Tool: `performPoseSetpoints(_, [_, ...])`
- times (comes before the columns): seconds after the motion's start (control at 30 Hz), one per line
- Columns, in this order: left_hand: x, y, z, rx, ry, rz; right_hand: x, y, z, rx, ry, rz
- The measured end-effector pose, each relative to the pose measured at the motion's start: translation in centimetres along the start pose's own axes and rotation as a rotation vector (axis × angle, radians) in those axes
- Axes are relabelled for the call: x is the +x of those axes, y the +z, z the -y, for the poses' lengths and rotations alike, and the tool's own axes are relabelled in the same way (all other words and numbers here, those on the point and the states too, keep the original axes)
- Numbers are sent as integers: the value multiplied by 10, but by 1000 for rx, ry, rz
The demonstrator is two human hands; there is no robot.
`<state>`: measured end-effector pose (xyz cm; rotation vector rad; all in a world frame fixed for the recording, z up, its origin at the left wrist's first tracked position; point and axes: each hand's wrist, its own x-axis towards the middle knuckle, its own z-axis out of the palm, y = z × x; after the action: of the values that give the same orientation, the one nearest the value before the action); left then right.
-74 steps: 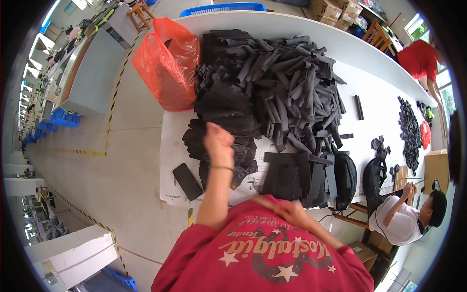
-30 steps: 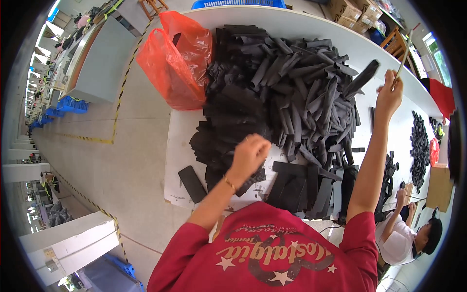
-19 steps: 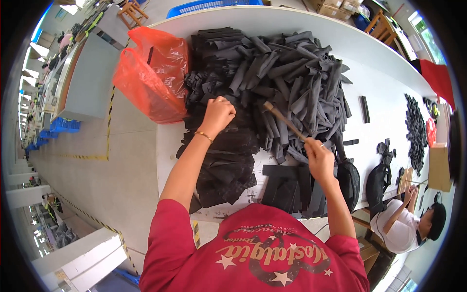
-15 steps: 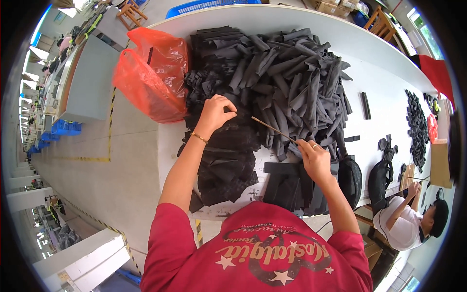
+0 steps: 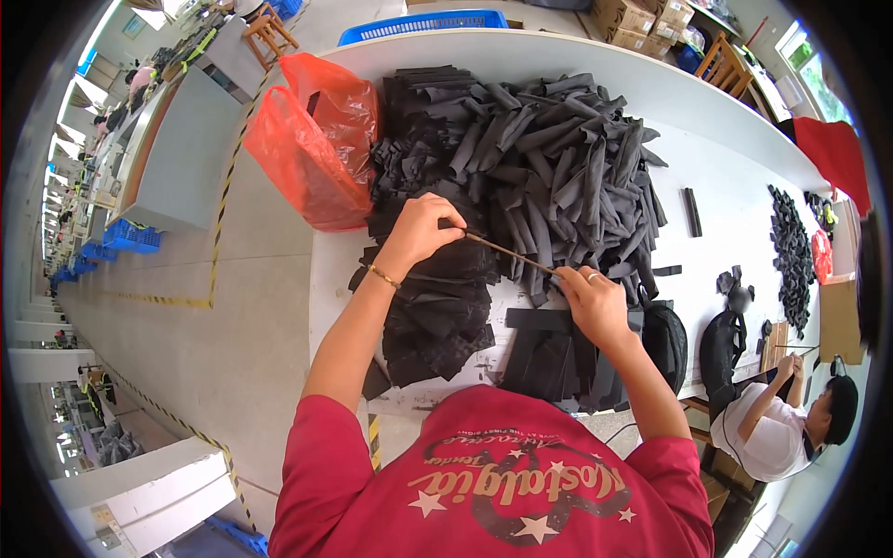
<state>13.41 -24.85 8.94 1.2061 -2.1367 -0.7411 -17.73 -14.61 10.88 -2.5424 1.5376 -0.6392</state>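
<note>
Left hand (image 5: pixel 420 226) and right hand (image 5: pixel 592 299) each pinch one end of a thin stick (image 5: pixel 510 254) — fingers closed on it, held level above the black fabric pieces (image 5: pixel 539 158) heaped on the white table (image 5: pixel 735 195), apparently for threading.

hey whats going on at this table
A person in a red shirt stands at a white table heaped with black fabric pieces. Both hands hold a thin stick over the pile: the left hand pinches one end, the right hand grips the other. A flatter stack of black pieces lies under the left forearm. A red plastic bag sits at the table's left edge. Another person sits at the far right.
</note>
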Motion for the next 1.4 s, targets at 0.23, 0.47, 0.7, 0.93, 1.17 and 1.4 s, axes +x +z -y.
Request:
performPoseSetpoints(0.23, [-9, -6, -18, -86, -99, -10, -13, -22, 4, 35, 22, -89])
performPoseSetpoints(0.47, [-13, -6, -27, -87, -41, -11, -21, -18, 2, 3, 34, -38])
performPoseSetpoints(0.7, [-18, 28, -66, -10, 280, 39, -3, 25, 31, 297, 33, -10])
performPoseSetpoints(0.93, [-54, 46, -90, -929, -16, -860, -24, 70, 53, 1057, 406, 191])
performPoseSetpoints(1.17, [-88, 113, -77, -1718, -621, -808, -23, 92, 116, 770, 390, -129])
performPoseSetpoints(1.4, [-72, 86, -72, -1609, -705, -933, -58, 92, 116, 695, 457, -13])
